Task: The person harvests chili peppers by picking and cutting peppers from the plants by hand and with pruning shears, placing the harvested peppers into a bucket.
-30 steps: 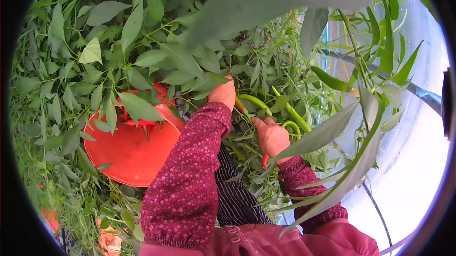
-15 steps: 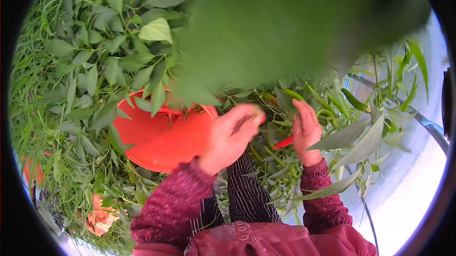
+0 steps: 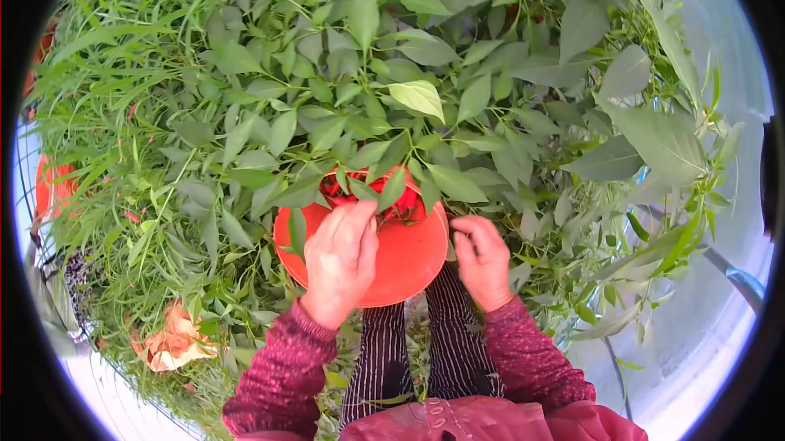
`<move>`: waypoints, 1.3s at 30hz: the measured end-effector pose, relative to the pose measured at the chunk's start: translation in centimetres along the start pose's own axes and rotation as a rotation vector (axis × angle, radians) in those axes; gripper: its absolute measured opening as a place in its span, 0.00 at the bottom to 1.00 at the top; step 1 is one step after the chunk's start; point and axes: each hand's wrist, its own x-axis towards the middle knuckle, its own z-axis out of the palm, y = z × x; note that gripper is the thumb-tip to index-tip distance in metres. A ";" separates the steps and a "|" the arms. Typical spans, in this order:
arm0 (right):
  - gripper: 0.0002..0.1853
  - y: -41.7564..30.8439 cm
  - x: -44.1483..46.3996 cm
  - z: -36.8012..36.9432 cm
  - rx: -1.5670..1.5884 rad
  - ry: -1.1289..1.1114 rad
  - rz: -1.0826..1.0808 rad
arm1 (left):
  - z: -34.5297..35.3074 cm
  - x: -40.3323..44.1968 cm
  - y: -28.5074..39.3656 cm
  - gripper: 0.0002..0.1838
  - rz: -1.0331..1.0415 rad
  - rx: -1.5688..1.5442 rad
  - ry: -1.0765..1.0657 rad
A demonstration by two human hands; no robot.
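My left hand (image 3: 338, 259) is over the left part of a red-orange bucket (image 3: 409, 265), its fingers pressed together; whatever they hold, if anything, is hidden. Just outside the bucket's right rim, my right hand (image 3: 486, 265) has its fingers curled, and I cannot make out anything inside them. Red peppers (image 3: 406, 205) lie at the far side of the bucket, partly covered by green leaves (image 3: 452, 183).
Leafy pepper plants (image 3: 343, 114) spread beyond the bucket, with tall grass (image 3: 123, 65) at the left. A crumpled orange-brown piece (image 3: 176, 341) lies at the lower left. A blue-wrapped pipe (image 3: 742, 284) and translucent sheeting (image 3: 683, 359) are at the right.
The view has swung left, putting the bucket near the middle. My left hand has gone from the plants to over the bucket; my right hand has left the green peppers and curled beside the rim.
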 end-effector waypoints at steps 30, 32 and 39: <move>0.27 0.2 -9.6 -13.5 0.122 -0.226 0.545 | -2.5 6.1 -4.6 0.19 0.430 0.641 -0.131; 0.27 0.1 -12.2 -15.5 0.286 -0.149 0.626 | -1.8 4.2 -2.1 0.13 0.448 0.515 -0.467; 0.25 -2.7 -14.8 -19.6 0.436 -0.134 0.818 | 8.6 1.0 -3.3 0.14 0.405 0.278 -0.682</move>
